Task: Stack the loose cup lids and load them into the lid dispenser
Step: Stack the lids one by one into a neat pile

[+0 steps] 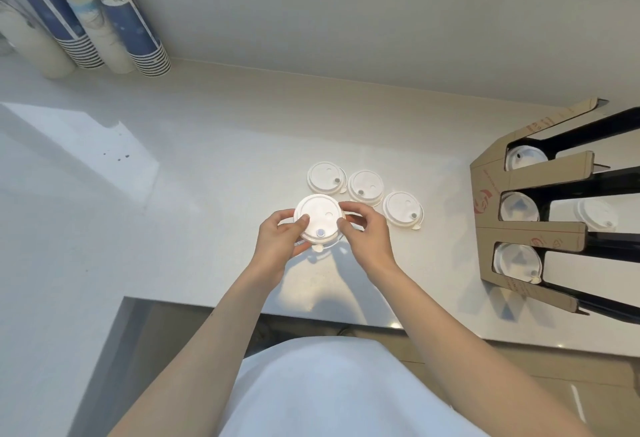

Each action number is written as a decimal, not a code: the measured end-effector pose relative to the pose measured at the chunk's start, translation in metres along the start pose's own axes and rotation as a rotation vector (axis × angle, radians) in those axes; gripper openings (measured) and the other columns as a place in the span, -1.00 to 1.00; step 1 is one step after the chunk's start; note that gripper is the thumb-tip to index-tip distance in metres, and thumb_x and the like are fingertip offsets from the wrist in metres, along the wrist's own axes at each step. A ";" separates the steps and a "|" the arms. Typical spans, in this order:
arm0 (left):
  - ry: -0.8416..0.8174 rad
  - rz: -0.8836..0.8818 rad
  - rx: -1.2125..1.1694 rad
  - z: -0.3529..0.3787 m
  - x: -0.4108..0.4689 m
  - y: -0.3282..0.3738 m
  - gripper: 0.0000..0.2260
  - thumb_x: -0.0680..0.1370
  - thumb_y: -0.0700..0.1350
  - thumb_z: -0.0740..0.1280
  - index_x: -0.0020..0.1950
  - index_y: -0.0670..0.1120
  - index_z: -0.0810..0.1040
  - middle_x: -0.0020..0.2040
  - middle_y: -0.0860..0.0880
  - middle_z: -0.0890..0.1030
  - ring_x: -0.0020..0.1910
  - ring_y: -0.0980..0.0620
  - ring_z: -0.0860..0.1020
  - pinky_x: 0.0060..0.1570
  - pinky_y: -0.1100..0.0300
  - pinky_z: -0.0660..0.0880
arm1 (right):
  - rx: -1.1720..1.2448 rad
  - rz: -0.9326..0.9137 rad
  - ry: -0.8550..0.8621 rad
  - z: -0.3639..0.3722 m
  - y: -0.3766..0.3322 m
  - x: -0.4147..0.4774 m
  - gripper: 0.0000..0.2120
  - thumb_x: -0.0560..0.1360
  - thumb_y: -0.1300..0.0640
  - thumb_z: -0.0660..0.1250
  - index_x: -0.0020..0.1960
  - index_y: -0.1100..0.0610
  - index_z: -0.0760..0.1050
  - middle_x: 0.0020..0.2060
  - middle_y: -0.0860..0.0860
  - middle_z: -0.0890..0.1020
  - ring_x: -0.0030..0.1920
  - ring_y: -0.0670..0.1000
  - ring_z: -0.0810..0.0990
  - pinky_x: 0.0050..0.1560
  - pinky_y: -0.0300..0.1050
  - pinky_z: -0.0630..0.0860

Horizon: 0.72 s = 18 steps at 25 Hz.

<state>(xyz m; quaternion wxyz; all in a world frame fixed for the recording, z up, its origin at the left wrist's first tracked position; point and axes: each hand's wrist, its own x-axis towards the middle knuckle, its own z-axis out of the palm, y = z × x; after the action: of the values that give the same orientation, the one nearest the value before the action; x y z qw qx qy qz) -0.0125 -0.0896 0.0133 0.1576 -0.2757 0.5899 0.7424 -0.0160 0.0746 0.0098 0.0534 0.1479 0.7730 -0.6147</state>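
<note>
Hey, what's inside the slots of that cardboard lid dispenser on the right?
Each of the three slots in the lid dispenser shows a white lid on top: far, middle, near. Anything stacked beneath those is covered.

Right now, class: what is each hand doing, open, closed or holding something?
Left hand: closed on the lid stack, gripping its left edge.
Right hand: closed on the same lid stack, gripping its right edge.

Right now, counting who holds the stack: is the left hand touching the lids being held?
Touching. The head view shows the left hand with its thumb on the top of the held lids and fingers under the rim.
</note>
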 end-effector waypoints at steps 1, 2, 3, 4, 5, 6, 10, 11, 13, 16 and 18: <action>0.006 -0.008 -0.017 -0.006 0.001 0.001 -0.69 0.58 -0.18 0.40 0.30 -0.21 0.49 0.13 -0.22 0.68 -0.01 -0.08 0.69 -0.12 0.19 0.68 | 0.018 -0.008 -0.008 0.004 -0.001 0.000 -0.74 0.52 0.29 0.36 0.20 0.16 0.59 0.15 0.00 0.66 0.14 -0.01 0.63 0.20 -0.12 0.54; 0.017 -0.014 -0.030 -0.012 0.001 0.002 -0.70 0.59 -0.20 0.40 0.30 -0.21 0.49 0.14 -0.22 0.67 0.00 -0.07 0.69 -0.13 0.19 0.68 | 0.039 -0.013 -0.014 0.009 -0.002 0.001 -0.74 0.52 0.28 0.37 0.20 0.15 0.59 0.14 -0.02 0.66 0.11 -0.03 0.64 0.20 -0.12 0.54; 0.031 -0.015 -0.044 -0.017 0.001 0.003 -0.72 0.59 -0.21 0.39 0.28 -0.21 0.50 0.15 -0.21 0.66 0.00 -0.06 0.68 -0.14 0.20 0.68 | 0.062 -0.014 -0.013 0.012 -0.002 0.002 -0.75 0.53 0.26 0.37 0.20 0.14 0.58 0.12 -0.04 0.66 0.08 -0.07 0.64 0.19 -0.13 0.55; 0.047 -0.014 -0.061 -0.023 0.001 0.004 -0.75 0.59 -0.21 0.39 0.26 -0.19 0.50 0.15 -0.20 0.65 0.01 -0.05 0.67 -0.15 0.20 0.68 | 0.076 -0.009 -0.004 0.015 0.000 0.004 -0.75 0.53 0.25 0.36 0.21 0.12 0.57 0.10 -0.06 0.66 0.06 -0.10 0.64 0.18 -0.14 0.54; 0.061 -0.014 -0.074 -0.028 0.002 0.005 -0.77 0.60 -0.22 0.38 0.24 -0.17 0.50 0.15 -0.18 0.64 0.03 -0.05 0.67 -0.17 0.21 0.68 | 0.066 0.000 0.009 0.017 0.002 0.006 -0.74 0.54 0.24 0.35 0.22 0.10 0.56 0.09 -0.06 0.65 0.06 -0.11 0.63 0.17 -0.17 0.54; 0.075 -0.017 -0.080 -0.032 0.002 0.005 -0.77 0.60 -0.22 0.38 0.24 -0.15 0.49 0.15 -0.17 0.63 0.04 -0.05 0.66 -0.17 0.21 0.67 | 0.023 0.013 0.014 0.018 0.006 0.009 -0.71 0.54 0.23 0.35 0.25 0.10 0.53 0.09 -0.05 0.63 0.10 -0.09 0.62 0.15 -0.22 0.52; 0.123 -0.019 -0.086 -0.043 0.001 0.006 -0.75 0.60 -0.21 0.38 0.26 -0.13 0.48 0.17 -0.13 0.60 0.05 -0.04 0.64 -0.19 0.22 0.67 | -0.356 0.068 -0.107 0.022 0.028 0.020 -0.51 0.54 0.16 0.36 0.44 0.15 0.35 0.29 0.10 0.51 0.32 0.08 0.48 0.29 -0.10 0.42; 0.133 -0.016 -0.080 -0.045 0.001 0.007 -0.75 0.60 -0.21 0.38 0.26 -0.12 0.48 0.17 -0.12 0.60 0.04 -0.03 0.64 -0.21 0.23 0.67 | -0.451 0.063 -0.151 0.023 0.032 0.023 -0.46 0.54 0.14 0.37 0.47 0.16 0.30 0.34 0.13 0.46 0.37 0.10 0.44 0.35 -0.04 0.39; 0.146 -0.014 -0.078 -0.050 0.001 0.008 -0.75 0.60 -0.21 0.38 0.26 -0.12 0.48 0.18 -0.12 0.59 0.05 -0.03 0.64 -0.21 0.23 0.67 | -0.595 0.051 -0.219 0.026 0.037 0.029 -0.37 0.53 0.08 0.39 0.52 0.16 0.23 0.40 0.15 0.39 0.42 0.13 0.37 0.38 0.00 0.34; 0.162 -0.026 -0.076 -0.056 0.000 0.009 -0.73 0.60 -0.21 0.38 0.29 -0.13 0.48 0.23 -0.15 0.59 0.14 -0.11 0.63 -0.16 0.19 0.67 | -0.699 0.051 -0.266 0.033 0.038 0.038 -0.32 0.51 0.01 0.40 0.52 0.16 0.19 0.40 0.15 0.36 0.44 0.17 0.34 0.34 0.03 0.33; 0.171 -0.033 -0.077 -0.061 -0.001 0.009 -0.73 0.60 -0.21 0.38 0.29 -0.14 0.49 0.24 -0.16 0.59 0.14 -0.11 0.63 -0.19 0.21 0.67 | -0.774 0.040 -0.296 0.041 0.039 0.043 -0.32 0.50 -0.04 0.41 0.49 0.17 0.22 0.39 0.14 0.36 0.42 0.18 0.34 0.29 0.06 0.37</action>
<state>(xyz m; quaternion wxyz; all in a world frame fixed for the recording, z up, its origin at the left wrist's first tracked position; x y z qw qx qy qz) -0.0031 -0.1500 0.0115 0.1082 -0.3536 0.5676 0.7356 -0.0493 0.0500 -0.0476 0.2278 0.0418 0.9279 -0.2921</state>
